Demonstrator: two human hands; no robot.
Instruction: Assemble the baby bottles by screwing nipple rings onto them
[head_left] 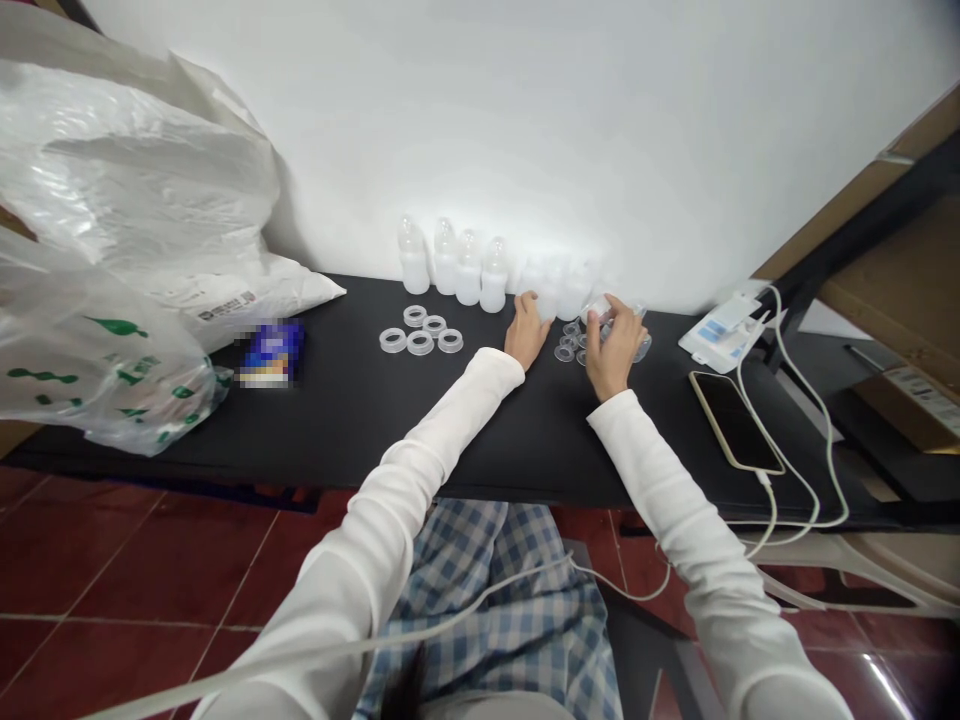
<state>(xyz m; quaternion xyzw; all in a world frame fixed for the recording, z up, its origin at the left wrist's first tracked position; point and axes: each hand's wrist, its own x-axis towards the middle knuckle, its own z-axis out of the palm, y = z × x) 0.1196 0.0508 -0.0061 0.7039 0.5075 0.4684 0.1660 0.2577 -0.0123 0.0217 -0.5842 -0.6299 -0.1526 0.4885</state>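
Note:
My left hand (527, 332) is closed around the lower part of a translucent white bottle (546, 298) in the row against the wall. My right hand (616, 348) has thumb and fingers closed on a small whitish, cup-like piece (596, 307), whose exact kind is partly hidden. Small clear nipple-like parts (568, 343) lie between my hands. More clear pieces (641, 345) show behind my right fingers. To the left stand several capped baby bottles (468, 275) with clear domed tops. In front of them, several clear screw rings (420, 342) lie flat on the black table (360, 420).
Large white plastic bags (135, 200) bulge over the table's left side, with a blurred blue packet (271, 352) beside them. At right lie a phone (736, 422) on its charging cable and a white power strip (721, 332) with plugs. A white cord (480, 605) crosses my lap.

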